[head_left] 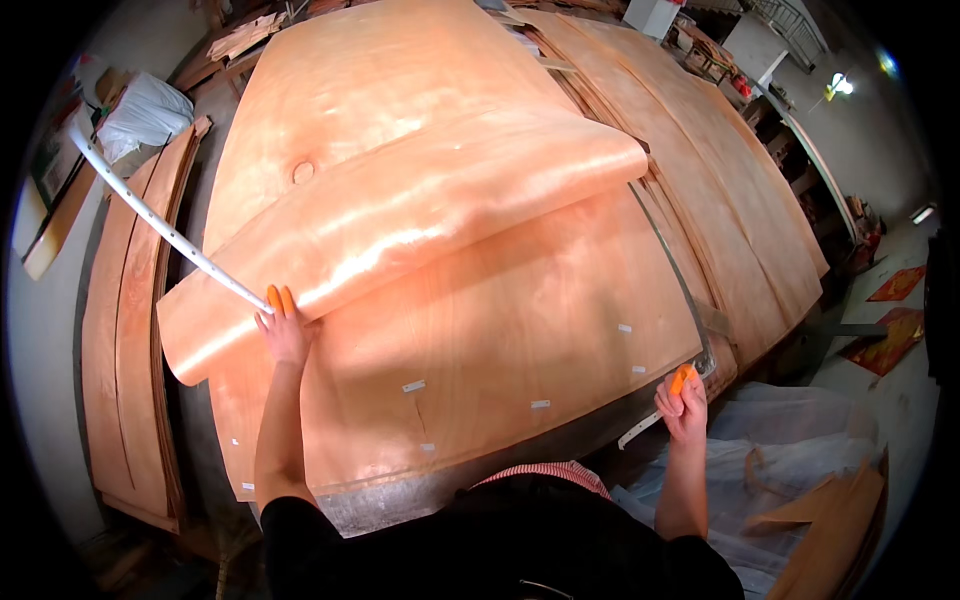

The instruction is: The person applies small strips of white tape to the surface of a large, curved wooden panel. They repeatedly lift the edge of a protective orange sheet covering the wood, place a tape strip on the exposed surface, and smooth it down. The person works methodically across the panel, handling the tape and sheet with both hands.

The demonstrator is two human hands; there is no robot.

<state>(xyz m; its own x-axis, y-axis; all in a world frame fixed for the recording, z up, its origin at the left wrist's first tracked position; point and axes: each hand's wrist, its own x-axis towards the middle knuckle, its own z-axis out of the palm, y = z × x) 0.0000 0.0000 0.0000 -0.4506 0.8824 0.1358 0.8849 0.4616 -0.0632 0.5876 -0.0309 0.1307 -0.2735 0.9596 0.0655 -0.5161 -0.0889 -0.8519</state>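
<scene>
In front of me, a curled wood sheet (420, 215) lies slantwise across the worktop (385, 508), on top of a flat wood sheet (480, 370). It looks thin and light for its size, springy rather than soft, with a smooth, shiny face that could slip under the fingers and, I'd judge, split along the grain if bent hard. The safest hold is probably along its loose edge, hands well apart. The left hand (286, 332), over the worktop's left part, reaches forward, its orange-capped fingers close together at that sheet's edge, where a long white strip (170, 232) seems to end; I cannot tell whether it grips either. The right hand (684, 402), at the worktop's near right corner, points its forearm forward, fingers curled tight, apparently pinching a short white strip (640, 430).
</scene>
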